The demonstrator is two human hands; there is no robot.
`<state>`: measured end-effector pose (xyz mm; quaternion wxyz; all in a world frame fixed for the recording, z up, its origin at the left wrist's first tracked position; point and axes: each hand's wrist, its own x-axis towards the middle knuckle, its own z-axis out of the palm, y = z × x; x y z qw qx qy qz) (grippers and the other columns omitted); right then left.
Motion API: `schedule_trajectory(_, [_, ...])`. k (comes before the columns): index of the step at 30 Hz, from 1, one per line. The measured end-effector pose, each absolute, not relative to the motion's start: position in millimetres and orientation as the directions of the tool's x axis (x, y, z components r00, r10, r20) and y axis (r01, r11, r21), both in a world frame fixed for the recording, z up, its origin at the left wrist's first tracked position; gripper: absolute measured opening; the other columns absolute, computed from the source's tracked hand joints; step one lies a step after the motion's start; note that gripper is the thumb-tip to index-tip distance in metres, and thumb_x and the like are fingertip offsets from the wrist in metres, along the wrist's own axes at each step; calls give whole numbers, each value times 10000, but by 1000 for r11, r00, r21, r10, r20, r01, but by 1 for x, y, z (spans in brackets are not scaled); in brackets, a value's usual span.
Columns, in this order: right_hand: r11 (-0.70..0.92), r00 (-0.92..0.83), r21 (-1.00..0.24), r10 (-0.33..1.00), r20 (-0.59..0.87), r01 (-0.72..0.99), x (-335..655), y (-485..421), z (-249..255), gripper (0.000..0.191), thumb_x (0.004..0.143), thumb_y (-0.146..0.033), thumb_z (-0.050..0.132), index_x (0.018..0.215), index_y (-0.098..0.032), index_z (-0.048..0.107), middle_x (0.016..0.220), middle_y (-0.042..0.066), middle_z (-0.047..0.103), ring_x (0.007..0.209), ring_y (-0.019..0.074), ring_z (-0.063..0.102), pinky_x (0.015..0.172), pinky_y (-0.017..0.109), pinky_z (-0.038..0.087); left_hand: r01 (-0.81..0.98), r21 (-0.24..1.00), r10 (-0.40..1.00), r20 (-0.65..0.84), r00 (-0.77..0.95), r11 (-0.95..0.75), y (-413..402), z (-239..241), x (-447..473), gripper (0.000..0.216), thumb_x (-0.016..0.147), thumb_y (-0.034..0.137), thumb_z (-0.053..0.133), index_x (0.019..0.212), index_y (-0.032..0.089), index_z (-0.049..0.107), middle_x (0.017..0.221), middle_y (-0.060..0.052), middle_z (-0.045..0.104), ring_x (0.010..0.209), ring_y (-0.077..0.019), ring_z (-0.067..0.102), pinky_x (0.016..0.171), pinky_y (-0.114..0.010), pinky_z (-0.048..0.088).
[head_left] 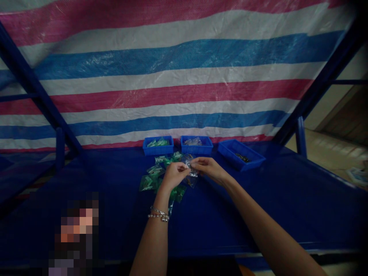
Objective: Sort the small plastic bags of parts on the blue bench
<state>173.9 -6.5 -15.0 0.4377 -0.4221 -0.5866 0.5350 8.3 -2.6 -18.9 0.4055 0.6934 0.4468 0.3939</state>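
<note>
Both hands meet over the middle of the blue table (218,218), pinching one small clear plastic bag (193,174) between them. My left hand (175,174), with bracelets at the wrist, has its thumb and fingers closed at the bag's left side. On the other side, the fingertips of my right hand (209,168) are pinched on the same bag. What the bag holds is too small to make out. Several green-tinted plastic bags (148,182) with small pieces inside lie spread to the left of and under my left hand.
Behind the hands stand a left blue bin (158,150) with green bags, a middle blue bin (196,149) with clear bags, and a tilted right blue bin (238,163) with small dark parts. A striped tarp (178,92) hangs behind, between blue posts (301,105).
</note>
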Motion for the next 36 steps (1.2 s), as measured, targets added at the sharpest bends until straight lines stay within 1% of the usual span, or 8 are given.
schedule_trajectory(2, [70, -264, -997, 963, 59, 32, 173, -7, -15, 275, 618, -398, 689, 705, -146, 621, 599, 1, 571, 489, 79, 450, 468, 229, 299, 325, 897, 930, 197, 311, -299, -3, -19, 8, 129, 662, 242, 586, 617, 121, 593, 596, -33, 604, 561, -124, 547, 539, -211, 407])
schedule_trajectory(4, [62, -262, -998, 963, 53, 25, 173, -7, -15, 278, 605, -405, 696, 675, -148, 617, 587, -4, 566, 480, 79, 444, 465, 231, 298, 341, 889, 929, 200, 310, -305, -4, -18, 9, 124, 661, 238, 581, 618, 123, 597, 590, -28, 601, 561, -123, 545, 532, -206, 403])
schedule_trajectory(10, [72, -254, -996, 965, 57, 49, 172, -7, -15, 277, 617, -404, 685, 665, -141, 616, 539, -10, 537, 471, 82, 443, 461, 228, 296, 296, 918, 953, 198, 230, -263, -2, -17, 11, 114, 666, 228, 577, 646, 119, 602, 592, -33, 595, 556, -120, 540, 543, -215, 414])
schedule_trajectory(18, [77, -259, -997, 963, 69, 20, 171, -7, -15, 242, 586, -366, 687, 632, -142, 608, 550, -17, 531, 491, 83, 432, 488, 231, 307, 218, 943, 947, 194, 254, -252, -5, -14, 14, 113, 677, 227, 584, 645, 118, 587, 598, -24, 582, 544, -96, 521, 525, -194, 409])
schedule_trajectory(21, [87, -293, -996, 953, 73, 34, 171, -7, -14, 221, 597, -350, 678, 624, -142, 608, 540, -19, 531, 486, 79, 420, 486, 229, 294, 173, 961, 949, 167, 266, -218, -7, -11, 14, 138, 693, 252, 575, 661, 119, 586, 607, -24, 581, 525, -90, 507, 507, -194, 400])
schedule_trajectory(24, [91, -326, -993, 943, 62, 73, 170, -9, -13, 213, 597, -341, 681, 624, -141, 615, 526, -21, 526, 472, 74, 404, 475, 228, 277, 138, 972, 951, 145, 275, -188, -7, -10, 14, 122, 683, 239, 583, 669, 117, 582, 606, -23, 576, 536, -96, 512, 513, -200, 399])
schedule_trajectory(29, [100, -330, -989, 942, 59, 109, 170, -9, -14, 247, 598, -375, 690, 626, -139, 624, 522, -16, 528, 471, 76, 414, 462, 225, 273, 146, 978, 962, 106, 253, -146, -5, -13, 14, 112, 673, 221, 594, 667, 113, 569, 609, -26, 576, 554, -102, 521, 529, -207, 403])
schedule_trajectory(36, [76, -299, -994, 953, 50, 78, 170, -8, -15, 274, 635, -412, 660, 694, -145, 632, 521, -16, 526, 460, 83, 443, 443, 224, 275, 131, 983, 977, 102, 187, -127, -4, -14, 14, 115, 689, 231, 577, 699, 118, 556, 582, -4, 550, 520, -91, 498, 513, -202, 392])
